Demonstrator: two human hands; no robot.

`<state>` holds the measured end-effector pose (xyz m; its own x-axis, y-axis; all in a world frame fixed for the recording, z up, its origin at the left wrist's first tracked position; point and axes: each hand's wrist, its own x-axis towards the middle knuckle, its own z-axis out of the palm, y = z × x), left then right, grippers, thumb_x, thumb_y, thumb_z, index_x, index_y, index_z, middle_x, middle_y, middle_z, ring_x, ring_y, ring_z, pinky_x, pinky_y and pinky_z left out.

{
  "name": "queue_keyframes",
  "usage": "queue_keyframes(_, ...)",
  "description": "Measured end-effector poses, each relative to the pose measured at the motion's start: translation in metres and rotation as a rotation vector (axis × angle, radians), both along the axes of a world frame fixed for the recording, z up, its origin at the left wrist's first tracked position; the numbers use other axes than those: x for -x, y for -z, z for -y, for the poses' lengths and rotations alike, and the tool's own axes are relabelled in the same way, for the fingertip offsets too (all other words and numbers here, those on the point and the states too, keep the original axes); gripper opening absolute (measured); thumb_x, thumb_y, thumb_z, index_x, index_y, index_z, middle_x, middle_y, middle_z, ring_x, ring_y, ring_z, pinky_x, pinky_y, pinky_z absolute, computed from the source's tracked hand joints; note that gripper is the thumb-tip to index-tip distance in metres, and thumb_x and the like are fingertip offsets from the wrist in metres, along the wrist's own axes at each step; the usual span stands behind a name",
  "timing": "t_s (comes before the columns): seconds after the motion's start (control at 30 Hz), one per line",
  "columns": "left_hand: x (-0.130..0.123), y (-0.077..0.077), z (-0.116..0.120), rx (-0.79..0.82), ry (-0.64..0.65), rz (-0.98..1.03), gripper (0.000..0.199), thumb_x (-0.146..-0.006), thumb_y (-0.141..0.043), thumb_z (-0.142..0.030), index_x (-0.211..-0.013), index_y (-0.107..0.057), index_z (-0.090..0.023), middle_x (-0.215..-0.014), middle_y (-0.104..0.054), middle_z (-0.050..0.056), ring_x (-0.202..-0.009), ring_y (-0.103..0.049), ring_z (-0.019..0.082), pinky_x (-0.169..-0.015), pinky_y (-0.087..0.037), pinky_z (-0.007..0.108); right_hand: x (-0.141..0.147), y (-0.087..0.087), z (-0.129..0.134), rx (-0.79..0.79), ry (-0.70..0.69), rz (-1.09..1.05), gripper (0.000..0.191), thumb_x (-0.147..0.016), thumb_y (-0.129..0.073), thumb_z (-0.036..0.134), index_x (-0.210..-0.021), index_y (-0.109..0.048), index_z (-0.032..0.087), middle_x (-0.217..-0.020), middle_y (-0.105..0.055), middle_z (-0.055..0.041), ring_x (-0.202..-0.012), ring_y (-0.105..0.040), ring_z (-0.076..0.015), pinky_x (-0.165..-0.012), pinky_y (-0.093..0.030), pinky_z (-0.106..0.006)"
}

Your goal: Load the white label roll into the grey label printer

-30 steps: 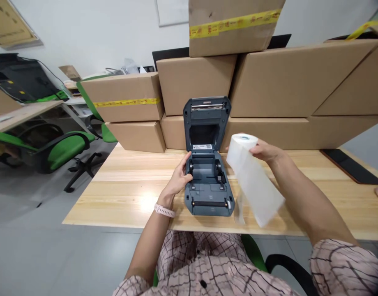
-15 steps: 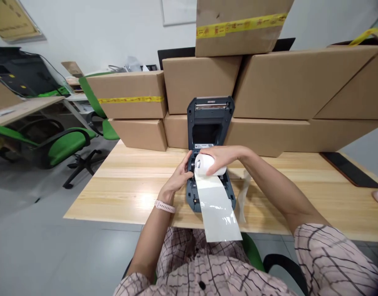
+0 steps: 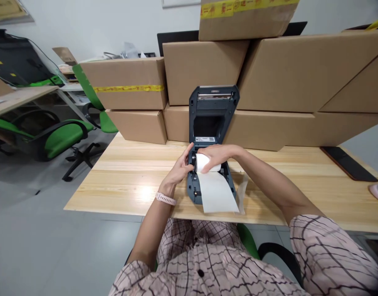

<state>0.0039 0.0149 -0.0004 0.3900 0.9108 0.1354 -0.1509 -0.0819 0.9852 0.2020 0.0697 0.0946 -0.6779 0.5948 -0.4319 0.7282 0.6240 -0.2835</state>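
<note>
A dark grey label printer (image 3: pixel 214 107) stands on the wooden table with its lid raised. In its bay sits a white label roll (image 3: pixel 202 163), the left end against a black holder. My right hand (image 3: pixel 219 155) wraps over the roll from above and the right. My left hand (image 3: pixel 178 169) grips the printer's left side, thumb by the black holder and forefinger along the edge. From the roll a wide loose strip of labels (image 3: pixel 218 193) runs over the printer's front towards me. The right end of the bay is partly hidden by my right hand.
Cardboard boxes (image 3: pixel 275 76) are stacked behind the printer along the table's back. A narrow translucent strip (image 3: pixel 243 193) lies right of the printer. Farther right is a dark flat object (image 3: pixel 347 163). The table's front edge (image 3: pixel 115 212) is close to my lap. Green chairs (image 3: pixel 64 142) stand at left.
My right hand has lowered the label roll into the bay, and its left end now meets the black holder. The loose strip reaches less far towards me. My view has tilted slightly down.
</note>
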Motion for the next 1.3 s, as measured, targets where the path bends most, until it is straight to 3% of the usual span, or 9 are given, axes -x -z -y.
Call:
queue_keyframes(0.17,0.001,-0.005,0.002,0.023,-0.001,-0.015,0.107,-0.065,-0.064,-0.013,-0.165,-0.028,-0.021,-0.170,-0.036,0.009,-0.156,-0.034,0.031,-0.130,-0.024,0.048,0.000,0.008,0.006,0.008,0.019,0.009,0.084,-0.077,-0.070,0.073,-0.134,-0.057,0.013,-0.131,-0.068,-0.0204,-0.116,-0.065,-0.0390,-0.092,-0.051,-0.045)
queue_keyframes(0.23,0.001,-0.005,0.002,0.012,-0.002,-0.025,0.105,-0.066,-0.065,-0.013,-0.164,-0.030,-0.022,-0.171,-0.034,0.008,-0.157,-0.032,0.031,-0.131,-0.023,0.047,-0.006,0.007,0.019,-0.071,0.007,-0.066,0.080,-0.085,-0.066,0.068,-0.141,-0.054,0.012,-0.139,-0.063,-0.0223,-0.124,-0.061,-0.0406,-0.099,-0.049,-0.050)
queue_keyframes(0.37,0.002,-0.002,0.001,-0.034,0.009,-0.022,0.100,-0.068,-0.066,-0.013,-0.163,-0.034,-0.024,-0.172,-0.032,0.006,-0.158,-0.030,0.030,-0.132,-0.021,0.044,-0.023,0.005,0.070,-0.322,-0.059,-0.383,0.058,-0.101,-0.053,0.053,-0.147,-0.055,0.018,-0.152,-0.056,-0.0173,-0.139,-0.051,-0.0355,-0.114,-0.042,-0.054)
queue_keyframes(0.43,0.003,-0.001,0.001,-0.048,0.025,-0.008,0.098,-0.070,-0.067,-0.014,-0.163,-0.034,-0.024,-0.169,-0.037,0.007,-0.157,-0.033,0.030,-0.132,-0.022,0.045,-0.032,0.007,0.102,-0.310,-0.082,-0.436,0.051,-0.104,-0.048,0.051,-0.147,-0.058,0.025,-0.155,-0.055,-0.0110,-0.143,-0.050,-0.0315,-0.116,-0.042,-0.053)
queue_keyframes(0.53,0.002,-0.002,0.002,-0.057,0.021,-0.006,0.096,-0.072,-0.067,-0.014,-0.161,-0.036,-0.025,-0.168,-0.039,0.006,-0.156,-0.035,0.029,-0.131,-0.022,0.045,-0.039,0.016,0.143,-0.248,-0.066,-0.438,0.057,-0.102,-0.047,0.061,-0.149,-0.057,0.031,-0.161,-0.050,-0.0075,-0.150,-0.044,-0.0315,-0.118,-0.043,-0.056)
queue_keyframes(0.63,0.001,-0.004,0.003,-0.052,-0.008,-0.030,0.094,-0.070,-0.067,-0.014,-0.160,-0.039,-0.024,-0.171,-0.033,0.005,-0.158,-0.031,0.029,-0.132,-0.021,0.044,-0.035,0.030,0.166,-0.265,-0.005,-0.440,0.070,-0.098,-0.047,0.070,-0.153,-0.053,0.026,-0.165,-0.042,-0.0125,-0.155,-0.037,-0.0346,-0.121,-0.041,-0.060)
queue_keyframes(0.8,-0.001,-0.007,0.005,-0.048,-0.030,-0.052,0.093,-0.070,-0.065,-0.013,-0.159,-0.041,-0.022,-0.172,-0.030,0.005,-0.159,-0.029,0.028,-0.133,-0.019,0.044,-0.018,0.052,0.180,-0.427,0.040,-0.419,0.082,-0.095,-0.048,0.073,-0.152,-0.050,0.014,-0.168,-0.034,-0.0210,-0.158,-0.029,-0.0377,-0.123,-0.038,-0.062)
queue_keyframes(0.93,0.000,-0.006,0.005,-0.064,-0.037,-0.064,0.089,-0.072,-0.066,-0.014,-0.157,-0.044,-0.025,-0.172,-0.031,0.004,-0.159,-0.028,0.028,-0.133,-0.018,0.044,-0.009,0.062,0.185,-0.518,0.047,-0.415,0.087,-0.088,-0.061,0.073,-0.152,-0.047,0.016,-0.167,-0.035,-0.0232,-0.158,-0.028,-0.0398,-0.123,-0.037,-0.064)
queue_keyframes(1.3,0.002,-0.001,-0.001,-0.087,-0.042,-0.076,0.083,-0.071,-0.067,-0.014,-0.152,-0.051,-0.024,-0.170,-0.036,0.004,-0.161,-0.024,0.029,-0.134,-0.015,0.045,-0.006,0.061,0.186,-0.556,0.050,-0.371,0.087,-0.082,-0.079,0.059,-0.149,-0.048,0.013,-0.165,-0.038,-0.0235,-0.155,-0.032,-0.0423,-0.121,-0.038,-0.064)
